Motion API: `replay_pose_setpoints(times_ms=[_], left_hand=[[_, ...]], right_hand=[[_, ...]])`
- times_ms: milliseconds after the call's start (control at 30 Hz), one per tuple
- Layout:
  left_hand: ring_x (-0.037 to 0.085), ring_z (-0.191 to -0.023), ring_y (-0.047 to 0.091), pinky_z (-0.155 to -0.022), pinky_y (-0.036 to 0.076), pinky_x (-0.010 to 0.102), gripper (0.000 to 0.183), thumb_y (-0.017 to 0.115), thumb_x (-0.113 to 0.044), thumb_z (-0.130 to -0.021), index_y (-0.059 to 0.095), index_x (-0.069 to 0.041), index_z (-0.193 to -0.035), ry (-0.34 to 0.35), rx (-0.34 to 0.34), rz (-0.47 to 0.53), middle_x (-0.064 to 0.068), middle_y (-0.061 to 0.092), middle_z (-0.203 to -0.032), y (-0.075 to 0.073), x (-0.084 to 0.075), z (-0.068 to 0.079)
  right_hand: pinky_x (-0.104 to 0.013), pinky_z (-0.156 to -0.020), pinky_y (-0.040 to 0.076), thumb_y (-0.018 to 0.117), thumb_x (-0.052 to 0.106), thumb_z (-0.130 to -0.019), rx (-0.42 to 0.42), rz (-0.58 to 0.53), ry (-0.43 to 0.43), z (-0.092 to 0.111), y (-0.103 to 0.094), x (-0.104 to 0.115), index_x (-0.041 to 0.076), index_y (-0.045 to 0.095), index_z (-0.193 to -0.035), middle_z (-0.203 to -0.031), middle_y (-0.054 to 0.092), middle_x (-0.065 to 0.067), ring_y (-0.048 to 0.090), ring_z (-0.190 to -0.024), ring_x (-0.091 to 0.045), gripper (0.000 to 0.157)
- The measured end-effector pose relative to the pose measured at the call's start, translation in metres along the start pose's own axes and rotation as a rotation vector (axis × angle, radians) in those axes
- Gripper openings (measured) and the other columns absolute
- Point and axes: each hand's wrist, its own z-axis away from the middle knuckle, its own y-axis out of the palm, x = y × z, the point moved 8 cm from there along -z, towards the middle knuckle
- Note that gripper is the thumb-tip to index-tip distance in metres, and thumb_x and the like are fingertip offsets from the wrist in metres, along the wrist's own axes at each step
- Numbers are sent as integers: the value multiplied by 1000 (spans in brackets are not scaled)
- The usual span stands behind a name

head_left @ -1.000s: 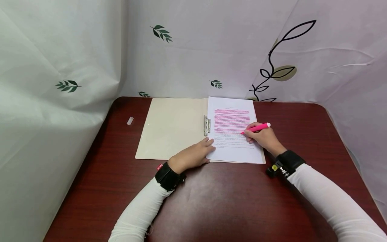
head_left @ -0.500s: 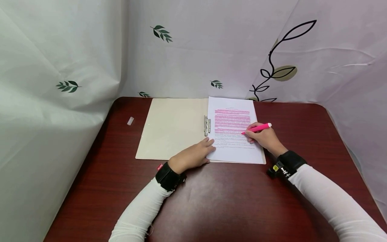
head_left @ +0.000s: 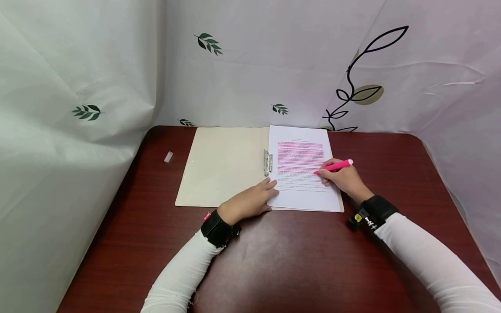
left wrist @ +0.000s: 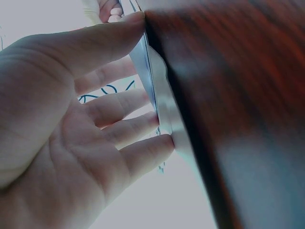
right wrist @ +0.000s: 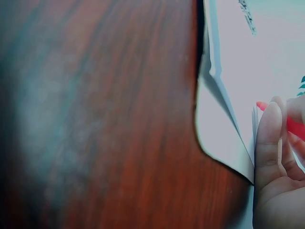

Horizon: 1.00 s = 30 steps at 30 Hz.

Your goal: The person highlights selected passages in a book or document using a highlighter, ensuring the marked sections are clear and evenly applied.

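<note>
A pink highlighter is pinched in my right hand, its tip on a line of the printed sheet. The upper lines of that sheet are marked pink; the lower ones are plain. With fingers spread, my left hand rests on the sheet's lower left edge and the open cream folder. In the left wrist view, the thumb lies near the folder's edge and the fingertips touch the paper. The right wrist view shows part of the highlighter between thumb and fingers.
A metal clip sits along the folder's fold. Toward the left end of the dark wooden table lies a small whitish translucent piece. A pale curtain with leaf prints stands along the table's back and sides.
My right hand and the highlighter have moved slightly to the right along the line. The left hand, sheet and folder have stayed in place.
</note>
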Motion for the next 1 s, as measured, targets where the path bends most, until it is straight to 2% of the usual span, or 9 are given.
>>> replay_pose_setpoints(times_ms=[833,1000], left_hand=[[39,-153,34,-122,36,44,49,74,-17,-96,58,-3,-141,-11,0,5,21,42,-161,0,0,0],[40,-153,34,-122,36,44,49,74,-16,-96,58,-2,-141,-3,-6,4,22,42,-161,-1,0,1]], right_hand=[[-21,-60,58,78,18,-93,4,-62,-30,4,-6,-1,-7,66,-107,-74,70,-3,65,-60,-7,31],[-21,-61,58,77,22,-94,3,-34,-27,5,-7,-2,-4,65,-108,-75,69,-5,65,-61,-9,32]])
